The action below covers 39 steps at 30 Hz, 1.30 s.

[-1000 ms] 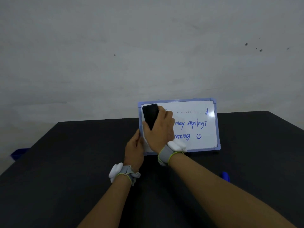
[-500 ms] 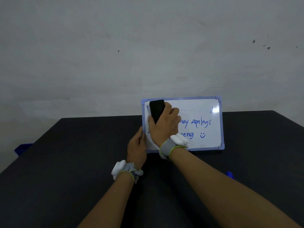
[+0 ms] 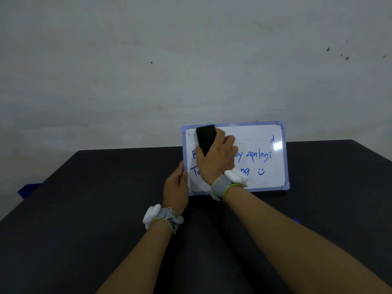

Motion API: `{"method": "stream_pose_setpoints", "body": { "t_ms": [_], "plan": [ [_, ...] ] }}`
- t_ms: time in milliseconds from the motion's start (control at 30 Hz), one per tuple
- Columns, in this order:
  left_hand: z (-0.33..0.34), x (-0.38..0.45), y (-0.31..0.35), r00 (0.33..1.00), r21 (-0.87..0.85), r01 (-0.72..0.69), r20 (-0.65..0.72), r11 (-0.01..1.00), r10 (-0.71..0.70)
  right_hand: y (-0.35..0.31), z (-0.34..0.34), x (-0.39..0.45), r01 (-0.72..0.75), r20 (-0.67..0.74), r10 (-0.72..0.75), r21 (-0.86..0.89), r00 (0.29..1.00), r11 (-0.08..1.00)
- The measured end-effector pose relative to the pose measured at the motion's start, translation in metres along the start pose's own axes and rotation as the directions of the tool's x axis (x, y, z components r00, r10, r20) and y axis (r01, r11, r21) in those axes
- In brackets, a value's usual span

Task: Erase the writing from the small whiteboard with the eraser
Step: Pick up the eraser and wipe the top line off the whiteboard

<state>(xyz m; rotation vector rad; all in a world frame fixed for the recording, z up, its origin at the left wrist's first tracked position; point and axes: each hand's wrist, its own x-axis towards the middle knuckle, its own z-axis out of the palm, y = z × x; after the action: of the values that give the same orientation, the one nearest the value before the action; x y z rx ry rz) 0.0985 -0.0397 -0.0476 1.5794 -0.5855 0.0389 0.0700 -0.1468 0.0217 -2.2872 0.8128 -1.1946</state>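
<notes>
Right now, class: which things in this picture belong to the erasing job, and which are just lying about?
In the job:
whiteboard
black eraser, gripped by the right hand
left hand, steadying the board's left edge

Lying about:
small blue object beside the right forearm
blue thing past the black table

The whiteboard [image 3: 265, 183] carries blue handwriting: "Apalagi" in its middle line, a lone "d" at far right. A smiley sits near right; other letters are partly hidden.

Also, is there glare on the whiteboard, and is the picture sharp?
Head view: a bright glare patch sits on the whiteboard near its right edge; lighting is dim and the picture slightly soft, yet the blue writing stays readable beside the right hand.
</notes>
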Motion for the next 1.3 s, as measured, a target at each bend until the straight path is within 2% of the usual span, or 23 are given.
{"method": "stream_pose_setpoints", "body": {
  "t_ms": [100, 267, 433, 600, 767, 933, 1167, 1300],
  "plan": [
    [0.000, 0.000, -0.002, 1.000, 0.000, 0.008, 0.000, 1.000, -0.008, 0.001, -0.002, 0.001, -0.054, -0.023, 0.054, 0.024, 0.998, 0.998],
    [0.001, 0.000, -0.003, 1.000, 0.021, 0.016, 0.015, 1.000, -0.016, -0.017, 0.001, -0.014, 0.077, 0.021, -0.077, 0.015, 0.997, 0.997],
    [-0.001, 0.000, -0.005, 1.000, 0.063, 0.001, 0.009, 0.998, -0.002, -0.025, 0.005, -0.014, 0.059, 0.089, -0.060, 0.007, 0.994, 0.998],
    [0.002, 0.003, -0.004, 1.000, 0.056, 0.009, -0.015, 0.998, -0.009, -0.013, 0.000, -0.002, -0.030, 0.039, 0.030, 0.011, 0.999, 0.999],
    [0.001, 0.001, -0.006, 1.000, 0.054, 0.031, -0.004, 0.998, -0.031, -0.026, 0.005, -0.012, 0.051, 0.046, -0.052, 0.023, 0.998, 0.998],
    [0.000, 0.000, -0.004, 1.000, 0.041, 0.004, 0.021, 0.999, -0.005, -0.016, 0.008, -0.011, 0.062, 0.049, -0.063, 0.029, 0.997, 0.998],
    [-0.001, 0.001, -0.005, 1.000, 0.061, -0.014, 0.006, 0.998, 0.014, 0.014, -0.005, 0.004, -0.049, -0.049, 0.052, 0.049, 0.997, 0.998],
    [0.000, 0.003, -0.010, 1.000, 0.042, -0.007, 0.022, 0.999, 0.006, -0.005, -0.005, -0.014, 0.070, 0.008, -0.071, 0.040, 0.997, 0.997]
  ]
}}
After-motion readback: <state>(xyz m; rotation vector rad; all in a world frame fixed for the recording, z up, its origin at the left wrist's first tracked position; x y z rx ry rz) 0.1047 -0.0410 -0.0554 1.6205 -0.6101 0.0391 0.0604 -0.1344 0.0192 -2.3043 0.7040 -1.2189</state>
